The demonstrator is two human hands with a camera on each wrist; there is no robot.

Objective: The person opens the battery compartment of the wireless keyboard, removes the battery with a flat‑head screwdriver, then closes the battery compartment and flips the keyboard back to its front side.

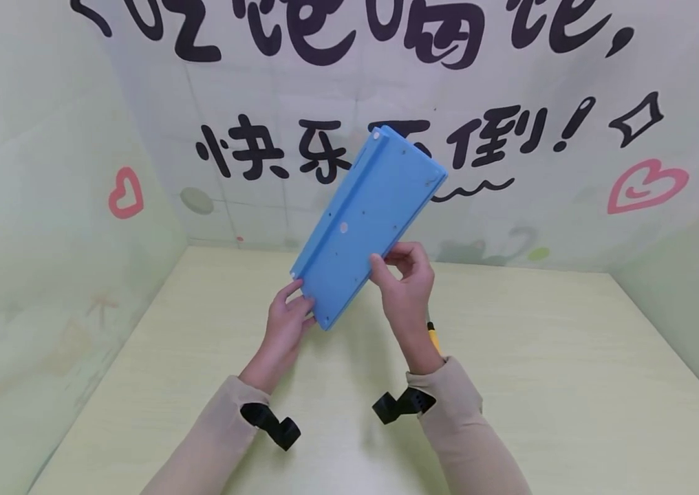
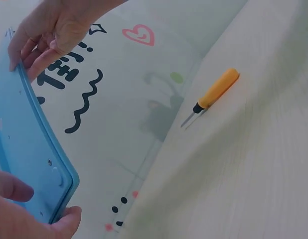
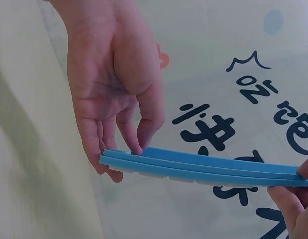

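A blue keyboard [image 1: 364,216] is held up above the table, tilted, its underside with small screws facing the head camera. Pale key edges show along its far side in the right wrist view. My left hand [image 1: 284,323] grips the lower end, thumb on the underside and fingers behind. Partway up the right long edge, my right hand [image 1: 408,285] pinches the keyboard between thumb and fingers. A screwdriver [image 2: 219,89] with an orange handle lies on the table; in the head view my right wrist hides most of it.
The light wooden table [image 1: 541,385] spreads beneath both arms. Behind it stands a printed wall sheet [image 1: 325,89] with black characters and hearts, and similar panels close off the left and right sides.
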